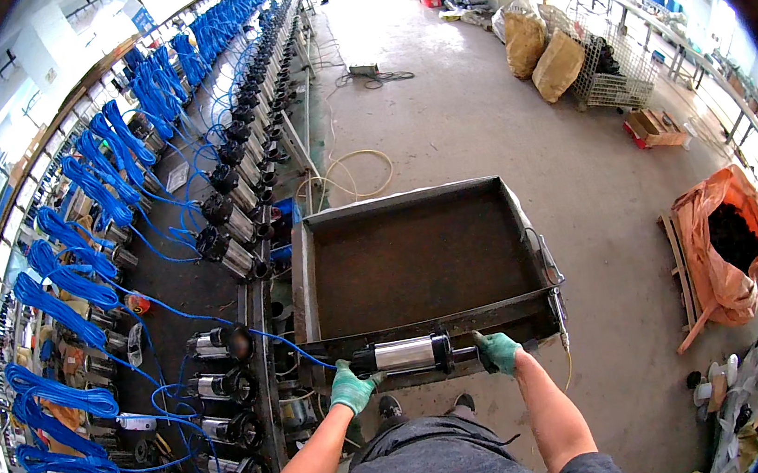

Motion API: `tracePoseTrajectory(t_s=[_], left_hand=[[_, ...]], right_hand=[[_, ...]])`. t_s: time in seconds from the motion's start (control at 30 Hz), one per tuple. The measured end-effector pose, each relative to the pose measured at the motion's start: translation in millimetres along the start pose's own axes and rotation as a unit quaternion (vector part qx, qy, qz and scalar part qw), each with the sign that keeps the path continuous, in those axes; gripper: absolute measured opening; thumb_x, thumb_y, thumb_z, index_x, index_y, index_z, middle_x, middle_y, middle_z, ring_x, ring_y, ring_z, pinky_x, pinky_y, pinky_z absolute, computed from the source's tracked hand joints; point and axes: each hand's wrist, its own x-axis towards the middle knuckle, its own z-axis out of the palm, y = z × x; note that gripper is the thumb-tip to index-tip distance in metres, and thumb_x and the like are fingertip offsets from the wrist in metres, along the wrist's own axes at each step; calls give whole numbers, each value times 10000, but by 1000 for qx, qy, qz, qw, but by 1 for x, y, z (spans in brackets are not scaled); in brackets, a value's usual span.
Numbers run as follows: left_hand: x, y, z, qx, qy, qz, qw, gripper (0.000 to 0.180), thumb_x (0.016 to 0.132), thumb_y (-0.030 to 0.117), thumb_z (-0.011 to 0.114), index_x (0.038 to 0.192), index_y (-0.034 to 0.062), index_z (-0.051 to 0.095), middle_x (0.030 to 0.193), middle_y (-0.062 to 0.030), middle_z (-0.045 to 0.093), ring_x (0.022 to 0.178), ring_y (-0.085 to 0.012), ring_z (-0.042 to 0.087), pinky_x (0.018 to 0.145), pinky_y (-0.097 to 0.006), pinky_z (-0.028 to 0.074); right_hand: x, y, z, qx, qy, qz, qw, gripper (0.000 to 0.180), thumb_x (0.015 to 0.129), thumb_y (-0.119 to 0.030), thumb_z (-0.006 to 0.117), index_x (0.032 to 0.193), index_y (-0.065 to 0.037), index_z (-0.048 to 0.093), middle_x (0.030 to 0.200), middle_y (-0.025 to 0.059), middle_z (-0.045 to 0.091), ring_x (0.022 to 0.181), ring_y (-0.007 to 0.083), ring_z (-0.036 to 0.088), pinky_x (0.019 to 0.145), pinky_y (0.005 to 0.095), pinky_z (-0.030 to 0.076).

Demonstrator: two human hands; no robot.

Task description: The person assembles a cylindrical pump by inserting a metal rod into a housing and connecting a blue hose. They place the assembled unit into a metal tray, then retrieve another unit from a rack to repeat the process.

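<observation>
Gloves are green, the cylinder silver and black, cables blue, tray brown, sack orange.

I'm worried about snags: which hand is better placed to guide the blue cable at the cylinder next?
Left, I'd say: the left hand is at the end of the cylinder where the blue cable arrives; the right hand is at the opposite end, farther from it.

Head-worn fisheye, facing downward-forward, near left hand and right hand
</observation>
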Motion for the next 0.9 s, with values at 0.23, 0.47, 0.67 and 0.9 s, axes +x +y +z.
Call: tracePoseTrajectory(t_s=[0.23,0.47,0.67,0.9], left_hand=[[0,-1,1,-35,-22,-14,999,780,694,312,965,1227,-15,498,1140,-201,703,1039,-327,685,938,-414,539],[1,-14,4,-7,-34,-32,999,825,710,364,950,1264,-36,487,1189,-231,684,1095,-344,671,968,-421,527],[9,-13,10,39,-24,-11,999,877,717,391,941,1308,-51,468,1226,-251,667,1147,-366,657,990,-421,516],[0,-2,-3,14,-37,-46,998,834,716,373,946,1281,-23,476,1196,-236,677,1087,-347,670,959,-420,532]], right_hand=[[34,33,8,-114,92,-98,984,342,1038,-364,580,1091,-43,685,893,133,691,799,285,657,746,428,528],[-30,4,-12,-476,104,-456,744,416,957,-76,643,1371,-122,627,1303,117,685,1000,237,674,876,345,548],[55,47,1,-57,85,-77,992,352,1047,-340,589,1230,-68,717,997,97,742,867,237,672,790,369,537],[-18,-2,16,-120,38,-136,983,416,996,-284,686,1276,21,646,1114,114,703,945,243,660,839,359,547]])
